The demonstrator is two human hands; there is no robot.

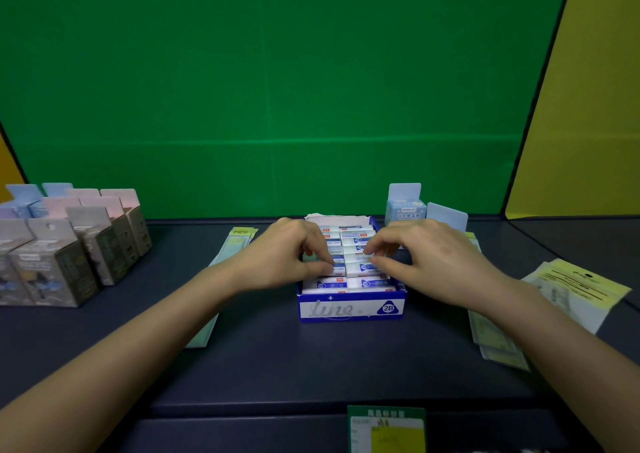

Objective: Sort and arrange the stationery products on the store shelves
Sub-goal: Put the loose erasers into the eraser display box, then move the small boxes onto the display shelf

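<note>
A blue and white display box (351, 309) marked 2B stands in the middle of the dark shelf, filled with several white and blue erasers (360, 283) in two rows. My left hand (287, 255) reaches into the left row and pinches an eraser (337, 270) between thumb and fingertips. My right hand (426, 258) hovers over the right row with curled fingers, its fingertips touching an eraser (362, 257) there. Both hands hide part of the box's side walls.
Grey, pink and blue carton boxes (69, 245) stand grouped at the left. Light blue hang-tab boxes (405, 207) stand behind the eraser box. Flat yellow-green packets lie left (239, 241) and right (571, 290). A green price tag (386, 428) hangs on the shelf's front edge.
</note>
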